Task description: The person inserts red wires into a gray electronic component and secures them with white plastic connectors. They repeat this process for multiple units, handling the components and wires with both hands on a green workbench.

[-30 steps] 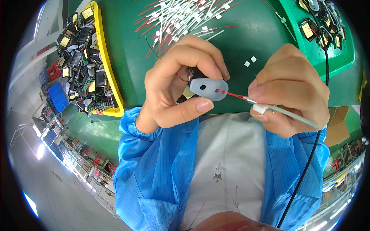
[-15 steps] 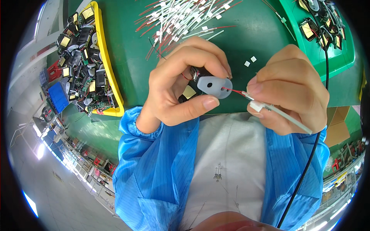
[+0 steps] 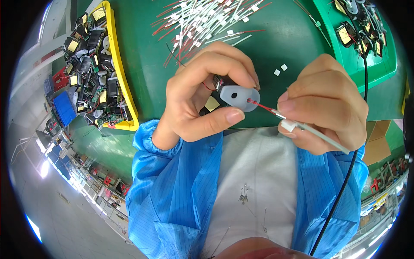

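Between the thumb and fingers of my left hand [image 3: 202, 93] is a small electronic device [image 3: 241, 98] with a grey rounded plastic end. Dark parts and a yellowish square show behind it, partly covered by the fingers. My right hand [image 3: 325, 103] pinches a thin wire lead [image 3: 317, 134] with a white sleeve and a small white square tag. Its red wires [image 3: 264, 107] reach the grey end at a small hole; how deep they go in cannot be made out.
A pile of red-and-white wire leads [image 3: 207, 21] lies at the back of the green table. Two small white squares [image 3: 280, 69] lie nearby. A yellow bin [image 3: 123, 82] of similar devices stands left, a green tray [image 3: 384, 71] of them right. A black cable [image 3: 366, 64] hangs down the right side.
My right hand has shifted slightly down with the wire lead, and the red wires now look straighter. My left hand and the device have barely moved.
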### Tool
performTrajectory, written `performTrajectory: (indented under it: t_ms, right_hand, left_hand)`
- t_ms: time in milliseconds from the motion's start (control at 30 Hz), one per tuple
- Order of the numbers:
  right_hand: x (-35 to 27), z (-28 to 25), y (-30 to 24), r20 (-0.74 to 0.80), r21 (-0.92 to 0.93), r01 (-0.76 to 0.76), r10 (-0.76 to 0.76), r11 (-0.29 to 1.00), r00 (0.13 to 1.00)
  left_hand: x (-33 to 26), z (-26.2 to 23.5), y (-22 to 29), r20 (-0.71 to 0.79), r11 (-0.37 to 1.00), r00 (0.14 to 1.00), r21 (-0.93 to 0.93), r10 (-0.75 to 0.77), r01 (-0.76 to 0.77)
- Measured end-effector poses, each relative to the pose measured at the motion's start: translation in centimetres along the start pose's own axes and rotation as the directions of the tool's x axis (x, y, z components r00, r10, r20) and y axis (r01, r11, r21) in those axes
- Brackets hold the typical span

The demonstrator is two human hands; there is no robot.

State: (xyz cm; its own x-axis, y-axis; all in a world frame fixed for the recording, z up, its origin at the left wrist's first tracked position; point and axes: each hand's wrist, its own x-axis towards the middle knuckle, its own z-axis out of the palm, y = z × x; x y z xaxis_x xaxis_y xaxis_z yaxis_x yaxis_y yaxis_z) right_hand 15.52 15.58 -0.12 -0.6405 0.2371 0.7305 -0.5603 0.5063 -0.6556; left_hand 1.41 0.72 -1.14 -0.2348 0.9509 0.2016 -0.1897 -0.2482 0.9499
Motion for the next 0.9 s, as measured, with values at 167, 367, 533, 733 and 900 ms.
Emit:
performTrajectory:
  t_ms: [167,367,533,733,900]
  right_hand:
    - [-0.1,0.0,-0.6,-0.001,-0.061,-0.04,0.04,0.997,0.999]
    - [-0.3,1.1,-1.1,-0.108,-0.126,-0.082,0.068,0.989,0.992]
    - [-0.2,0.4,-0.3,-0.035,-0.077,-0.02,0.018,0.997,0.999]
    - [0.0,-0.1,0.2,-0.001,-0.027,0.023,-0.023,0.999,1.0]
    - [0.0,-0.1,0.2,0.013,-0.015,0.019,-0.019,1.0,1.0]
  left_hand:
    - [0.1,0.0,-0.1,-0.022,1.0,0.999,-0.014,0.027,-0.027]
    - [0.1,-0.2,-0.2,-0.011,0.999,0.999,0.001,0.039,-0.039]
    - [-0.1,-0.1,-0.3,-0.013,0.999,0.999,0.022,0.032,-0.031]
    - [0.2,-0.3,-0.1,0.041,1.0,0.999,0.01,0.004,-0.004]
    - [0.1,-0.3,0.0,0.027,1.0,0.999,0.008,-0.019,0.019]
